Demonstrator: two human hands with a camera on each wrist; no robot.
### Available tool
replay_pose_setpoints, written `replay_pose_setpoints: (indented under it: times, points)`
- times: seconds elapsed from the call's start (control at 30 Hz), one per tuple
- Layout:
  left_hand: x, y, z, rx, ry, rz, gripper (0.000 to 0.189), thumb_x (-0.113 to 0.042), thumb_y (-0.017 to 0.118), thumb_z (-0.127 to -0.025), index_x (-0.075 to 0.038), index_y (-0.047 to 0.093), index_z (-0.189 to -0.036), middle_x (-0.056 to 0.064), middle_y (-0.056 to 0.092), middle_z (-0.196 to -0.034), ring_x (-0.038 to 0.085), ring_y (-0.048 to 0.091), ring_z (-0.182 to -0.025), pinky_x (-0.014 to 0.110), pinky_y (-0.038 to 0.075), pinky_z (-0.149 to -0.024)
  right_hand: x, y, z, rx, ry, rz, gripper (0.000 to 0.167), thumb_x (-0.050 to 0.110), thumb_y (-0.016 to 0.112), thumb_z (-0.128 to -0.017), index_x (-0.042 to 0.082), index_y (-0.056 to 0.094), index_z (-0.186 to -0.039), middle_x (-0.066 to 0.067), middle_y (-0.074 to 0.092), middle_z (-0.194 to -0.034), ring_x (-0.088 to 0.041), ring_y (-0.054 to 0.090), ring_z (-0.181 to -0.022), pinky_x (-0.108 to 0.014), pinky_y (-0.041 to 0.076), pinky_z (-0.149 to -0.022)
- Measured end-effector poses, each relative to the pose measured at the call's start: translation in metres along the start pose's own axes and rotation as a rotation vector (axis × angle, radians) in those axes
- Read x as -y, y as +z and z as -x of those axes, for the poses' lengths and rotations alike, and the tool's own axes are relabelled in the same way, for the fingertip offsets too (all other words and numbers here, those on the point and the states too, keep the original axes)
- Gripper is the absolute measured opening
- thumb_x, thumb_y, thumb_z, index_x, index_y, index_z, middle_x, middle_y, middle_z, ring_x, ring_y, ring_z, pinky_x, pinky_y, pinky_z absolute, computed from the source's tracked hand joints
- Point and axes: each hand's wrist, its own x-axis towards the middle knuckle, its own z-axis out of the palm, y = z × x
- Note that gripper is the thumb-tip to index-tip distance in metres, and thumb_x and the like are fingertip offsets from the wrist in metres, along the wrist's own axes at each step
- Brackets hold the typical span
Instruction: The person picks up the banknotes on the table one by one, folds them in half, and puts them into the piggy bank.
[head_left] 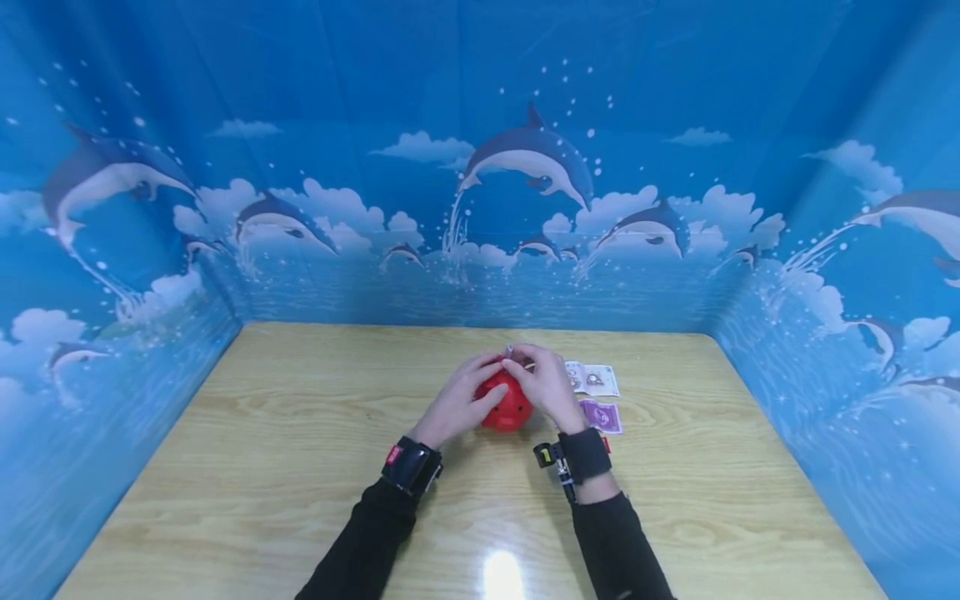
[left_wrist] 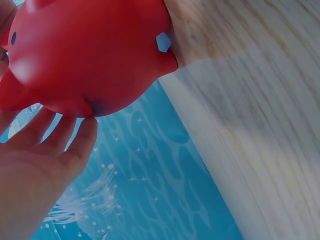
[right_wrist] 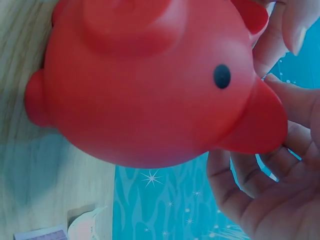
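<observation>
A red piggy bank (head_left: 508, 410) stands on the table, its snout facing me. My left hand (head_left: 467, 398) holds it from the left, thumb across the front; in the left wrist view its fingertips (left_wrist: 86, 135) touch the red side. My right hand (head_left: 546, 383) is bent over the top right, fingers curled behind the ear (right_wrist: 262, 125) in the right wrist view. At the top, between the two hands' fingertips, a small pale slip (head_left: 510, 350) sticks up, and the right fingers appear to pinch it. Fingers hide the top of the bank.
A pale play banknote (head_left: 602, 380) and a purple banknote (head_left: 603, 417) lie on the table right of my right hand. A small red item (head_left: 606, 445) peeks out beside the right wristband. Dolphin-print curtains (head_left: 480, 275) border the wooden table (head_left: 315, 417) at the back and sides.
</observation>
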Motion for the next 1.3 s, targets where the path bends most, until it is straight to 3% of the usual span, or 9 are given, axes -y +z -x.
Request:
replay_pose_setpoints:
  times: [0.6, 0.8, 1.03, 1.3]
  points:
    - [0.005, 0.005, 0.000, -0.062, 0.040, -0.012, 0.057, -0.038, 0.070, -0.090, -0.012, 0.054, -0.139, 0.008, 0.049, -0.146, 0.026, 0.047, -0.133, 0.043, 0.047, -0.104, -0.004, 0.001, 0.001, 0.017, -0.003, 0.023, 0.022, 0.017, 0.071, -0.090, 0.006, 0.074, -0.109, -0.008, 0.074, -0.096, -0.021, 0.068, -0.092, -0.037, 0.057, -0.080]
    - [0.008, 0.011, -0.003, -0.053, -0.004, 0.023, 0.067, -0.045, 0.070, -0.089, -0.015, 0.045, -0.143, 0.003, 0.051, -0.141, 0.018, 0.055, -0.121, 0.035, 0.054, -0.092, -0.005, 0.001, 0.001, 0.023, -0.002, 0.035, 0.019, 0.016, 0.074, -0.088, 0.007, 0.075, -0.105, -0.007, 0.072, -0.093, -0.021, 0.066, -0.088, -0.037, 0.056, -0.078]
    - [0.009, 0.015, -0.004, -0.035, -0.039, 0.044, 0.073, -0.049, 0.069, -0.088, -0.019, 0.041, -0.148, 0.003, 0.045, -0.147, 0.020, 0.052, -0.125, 0.039, 0.053, -0.095, -0.006, 0.001, 0.002, 0.031, -0.005, 0.051, 0.020, 0.021, 0.074, -0.088, 0.008, 0.074, -0.103, -0.007, 0.071, -0.095, -0.020, 0.065, -0.088, -0.036, 0.055, -0.078]
    - [0.008, 0.017, -0.006, -0.028, -0.125, 0.082, 0.081, -0.054, 0.071, -0.084, -0.026, 0.037, -0.151, 0.002, 0.041, -0.150, 0.022, 0.053, -0.123, 0.042, 0.055, -0.091, -0.004, -0.001, 0.002, 0.029, 0.068, -0.014, 0.036, 0.038, 0.059, -0.098, 0.009, 0.074, -0.113, -0.010, 0.070, -0.112, -0.025, 0.065, -0.102, -0.043, 0.054, -0.087]
